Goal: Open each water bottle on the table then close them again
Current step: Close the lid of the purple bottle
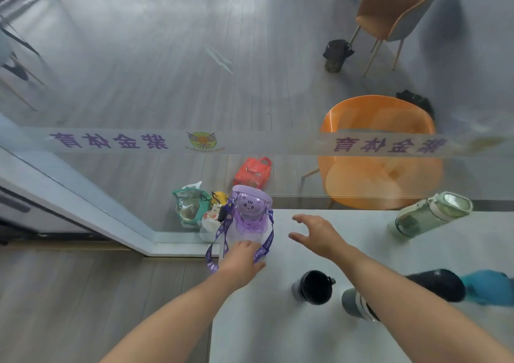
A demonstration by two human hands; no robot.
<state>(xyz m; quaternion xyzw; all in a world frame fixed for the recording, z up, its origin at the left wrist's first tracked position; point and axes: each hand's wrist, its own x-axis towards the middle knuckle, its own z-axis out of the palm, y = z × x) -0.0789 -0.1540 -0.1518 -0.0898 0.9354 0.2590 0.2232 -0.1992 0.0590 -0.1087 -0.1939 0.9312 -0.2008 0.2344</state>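
A purple bottle (pixel 250 212) with a cat-face lid and a purple strap stands at the far left corner of the grey table (pixel 278 321). My left hand (pixel 242 259) grips its lower body. My right hand (pixel 317 233) hovers just right of the bottle, fingers spread, holding nothing. A pale green bottle (pixel 429 213) stands at the far right. A black bottle with a grey body (pixel 314 287) stands near the middle. A grey bottle (pixel 357 303) is partly hidden under my right forearm, with a black bottle (pixel 442 283) and a blue bottle (pixel 489 286) to its right.
A glass wall with a frosted band of lettering runs just behind the table. Beyond it stand an orange chair (pixel 381 154), a brown chair (pixel 395 9), and several bags (pixel 194 206) on the floor. The table's left edge drops to wooden floor.
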